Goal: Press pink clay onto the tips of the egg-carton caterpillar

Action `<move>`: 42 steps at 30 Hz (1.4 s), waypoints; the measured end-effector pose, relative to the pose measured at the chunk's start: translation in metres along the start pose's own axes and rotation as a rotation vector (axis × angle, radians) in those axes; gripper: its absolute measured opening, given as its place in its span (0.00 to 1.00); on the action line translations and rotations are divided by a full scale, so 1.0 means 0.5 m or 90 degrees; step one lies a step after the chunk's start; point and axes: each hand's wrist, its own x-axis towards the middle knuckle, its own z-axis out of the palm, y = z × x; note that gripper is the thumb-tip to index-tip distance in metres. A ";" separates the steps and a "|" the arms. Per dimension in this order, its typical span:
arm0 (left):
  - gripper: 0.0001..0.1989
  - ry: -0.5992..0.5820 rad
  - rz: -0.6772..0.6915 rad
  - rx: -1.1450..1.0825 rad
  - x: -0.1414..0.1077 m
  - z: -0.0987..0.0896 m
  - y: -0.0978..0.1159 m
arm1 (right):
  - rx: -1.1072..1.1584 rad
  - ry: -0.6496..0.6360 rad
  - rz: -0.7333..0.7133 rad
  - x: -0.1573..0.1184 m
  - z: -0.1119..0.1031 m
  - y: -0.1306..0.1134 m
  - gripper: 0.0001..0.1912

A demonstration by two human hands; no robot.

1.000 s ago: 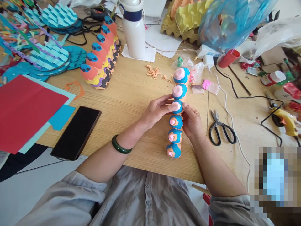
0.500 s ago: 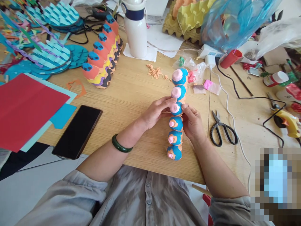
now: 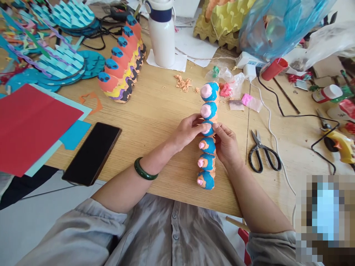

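A strip of egg carton (image 3: 208,145) stands lengthwise in front of me, its bumps coated in blue and orange clay. Each bump carries pink clay; the upper ones have broad, smooth caps, the lower ones small lumps. My left hand (image 3: 186,133) grips the strip from the left, its thumb pressing on the pink clay of the third bump (image 3: 205,128) from the top. On the other side my right hand (image 3: 227,144) holds the strip's edge between thumb and fingers. Some fingertips are hidden behind the strip.
Black-handled scissors (image 3: 262,153) lie to the right, beside a white cable. At left are a phone (image 3: 93,153) and red paper (image 3: 39,129). Farther back stand a painted egg-carton piece (image 3: 122,62), a white bottle (image 3: 162,40) and orange scraps (image 3: 183,83).
My left thumb has moved from the upper edge of the third bump down onto its pink clay. The strip has turned slightly; my right hand keeps its hold.
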 end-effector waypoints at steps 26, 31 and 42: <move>0.44 0.032 0.151 0.056 0.000 0.002 -0.022 | 0.085 -0.050 0.083 0.019 -0.027 0.003 0.15; 0.42 -0.012 0.164 0.053 -0.002 0.002 -0.016 | 0.100 -0.060 0.075 0.017 -0.021 -0.005 0.15; 0.36 -0.021 0.151 -0.013 0.001 0.006 -0.017 | 0.138 -0.075 0.114 0.008 -0.020 -0.009 0.12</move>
